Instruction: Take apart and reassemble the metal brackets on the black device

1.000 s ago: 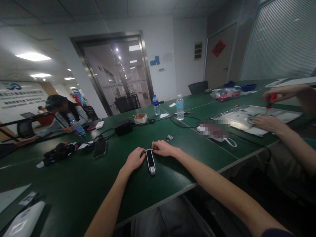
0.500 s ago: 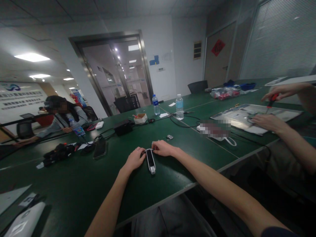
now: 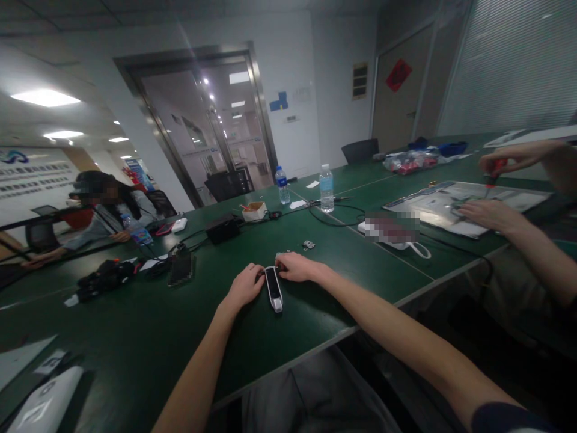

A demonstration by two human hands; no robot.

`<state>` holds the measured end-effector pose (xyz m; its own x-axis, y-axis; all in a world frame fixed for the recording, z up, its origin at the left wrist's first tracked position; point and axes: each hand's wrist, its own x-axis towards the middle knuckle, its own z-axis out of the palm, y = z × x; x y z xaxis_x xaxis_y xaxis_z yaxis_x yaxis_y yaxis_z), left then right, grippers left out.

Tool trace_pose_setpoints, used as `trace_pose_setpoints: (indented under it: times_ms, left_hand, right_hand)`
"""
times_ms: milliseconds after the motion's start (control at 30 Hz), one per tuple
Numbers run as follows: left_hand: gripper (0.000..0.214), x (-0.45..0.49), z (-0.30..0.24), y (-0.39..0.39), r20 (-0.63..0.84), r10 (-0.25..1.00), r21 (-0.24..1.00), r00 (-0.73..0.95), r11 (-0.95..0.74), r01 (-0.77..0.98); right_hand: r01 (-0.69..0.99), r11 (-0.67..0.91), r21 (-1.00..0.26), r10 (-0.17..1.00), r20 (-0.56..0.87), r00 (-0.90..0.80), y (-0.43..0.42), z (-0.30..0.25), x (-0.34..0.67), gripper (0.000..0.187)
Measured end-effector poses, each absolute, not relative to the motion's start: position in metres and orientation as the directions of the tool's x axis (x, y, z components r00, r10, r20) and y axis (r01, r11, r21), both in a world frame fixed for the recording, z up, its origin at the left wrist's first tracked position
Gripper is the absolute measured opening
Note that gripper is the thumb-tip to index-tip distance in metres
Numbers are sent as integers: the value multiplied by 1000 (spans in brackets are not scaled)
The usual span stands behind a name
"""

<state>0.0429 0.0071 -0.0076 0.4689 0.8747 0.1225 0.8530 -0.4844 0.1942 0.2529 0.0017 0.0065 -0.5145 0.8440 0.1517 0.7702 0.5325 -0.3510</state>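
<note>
On the green table in front of me lies a slim, elongated device (image 3: 273, 288) with a black face, a pale rim and a silvery near end; its exact kind I cannot make out. My left hand (image 3: 247, 285) is at its far left corner, the fingers curled and closed against the edge. On the opposite corner my right hand (image 3: 295, 267) grips the far end with bent fingers. The fingertips of both hands are partly hidden. Just beyond my right hand, some small metallic parts (image 3: 309, 245) rest on the tabletop.
Two water bottles (image 3: 327, 188) stand farther back, near a small box (image 3: 255, 211) and a black cable. At right, a co-worker's hands (image 3: 489, 213) hold a red screwdriver (image 3: 496, 171) over a covered sheet. A phone (image 3: 181, 269) and black gear (image 3: 106, 279) lie left. Another person sits at far left.
The view has tipped slightly, so everything sits a little higher in the picture. Both hands stay at the device's far end, with no clear movement of the device on the table.
</note>
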Motion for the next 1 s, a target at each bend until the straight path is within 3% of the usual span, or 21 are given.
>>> trace_pose_setpoints:
  times_ms: [1000]
  left_hand:
    - [25,45,-5,6,128,871,180,475,-491,852]
  right_hand:
    - [760,546,-352,835,149,-530,7,2,254,22]
